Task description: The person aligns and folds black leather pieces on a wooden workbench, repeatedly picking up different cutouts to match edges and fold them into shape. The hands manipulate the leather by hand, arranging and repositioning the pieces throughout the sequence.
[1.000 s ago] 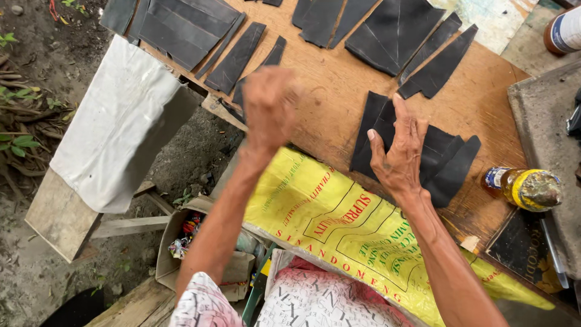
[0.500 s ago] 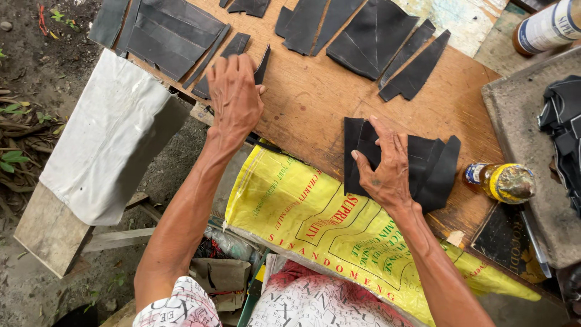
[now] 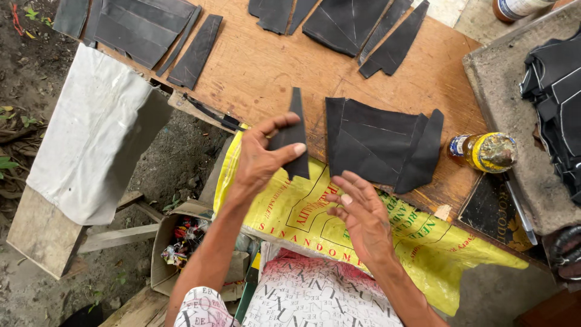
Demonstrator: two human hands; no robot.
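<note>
My left hand (image 3: 261, 158) pinches a narrow, pointed black leather piece (image 3: 294, 134) between thumb and fingers, lifted just above the wooden table (image 3: 260, 66). My right hand (image 3: 361, 212) hovers open with fingers spread over a yellow woven sack (image 3: 302, 206) that drapes over the table's near edge. Just beyond my right hand lies a stack of black leather pieces (image 3: 378, 145), flat on the wood.
More black leather pieces lie at the far left (image 3: 139, 24) and far middle (image 3: 354, 24). A glue bottle (image 3: 484, 151) lies on its side right of the stack. A grey slab (image 3: 514, 91) holds dark pieces (image 3: 557, 91). White cloth (image 3: 91, 127) hangs at left.
My left hand came back from the far left strips, now holding a pointed black piece near the stack. My right hand lifted off the stack and pulled back over the sack.
</note>
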